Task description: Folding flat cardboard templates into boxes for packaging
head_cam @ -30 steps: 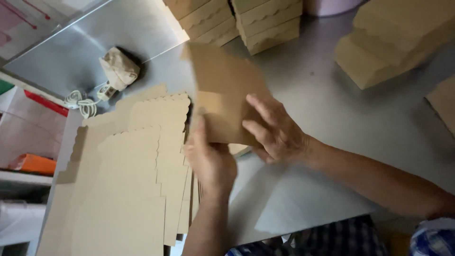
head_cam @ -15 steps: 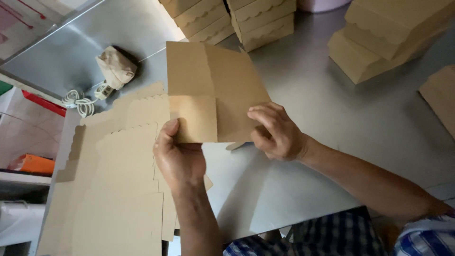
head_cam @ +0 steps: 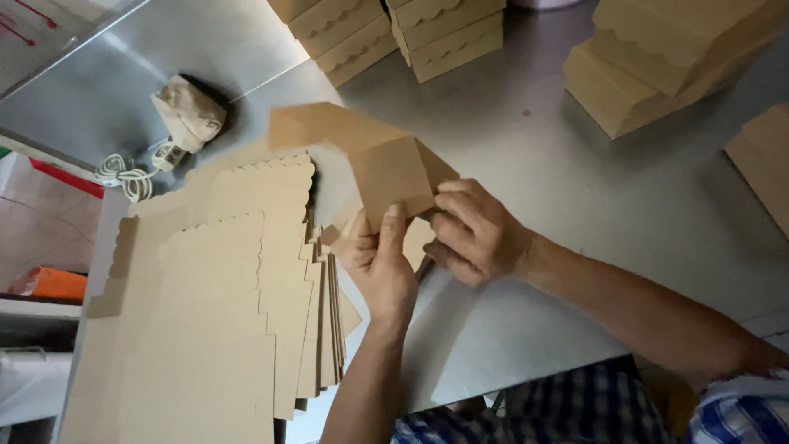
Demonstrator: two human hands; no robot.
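A light, stiff cardboard sheet [head_cam: 362,156] is gripped above the bench [head_cam: 575,164] by the left hand [head_cam: 380,263] and right hand [head_cam: 477,234], best pinched near its creases.

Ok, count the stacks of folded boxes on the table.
3, all along the far edge: a far-left stack, a middle stack right beside it, and a far-right stack. All are cropped by the frame, so more may be hidden.

cardboard blank [head_cam: 386,168]: tan-brown | flat stack [head_cam: 238,312]: tan, scalloped edges | table [head_cam: 575,173]: grey steel | shirt [head_cam: 731,411]: blue-white check
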